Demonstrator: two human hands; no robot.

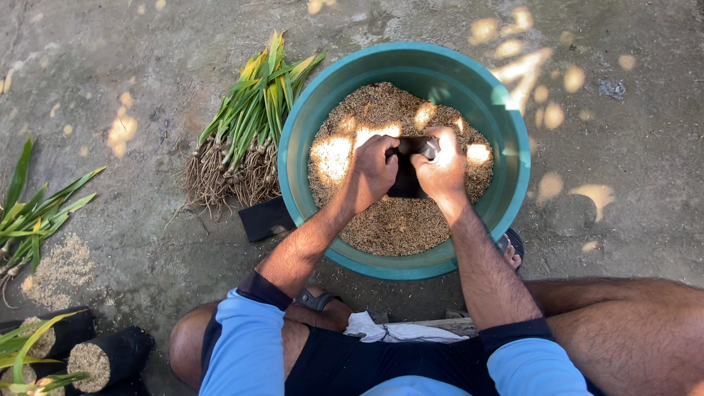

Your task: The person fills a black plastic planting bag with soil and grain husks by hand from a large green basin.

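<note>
A teal plastic tub sits on the concrete ground, filled with brown husk-like growing medium. Over the middle of the tub, my left hand and my right hand both grip a small black planting bag, one hand on each side of its mouth. The bag rests on or just above the husk; most of it is hidden by my fingers.
A bundle of green seedlings with bare roots lies left of the tub. A flat black bag lies by the tub's near-left rim. More seedlings, spilled husk and filled black bags lie at the left. My knees frame the bottom.
</note>
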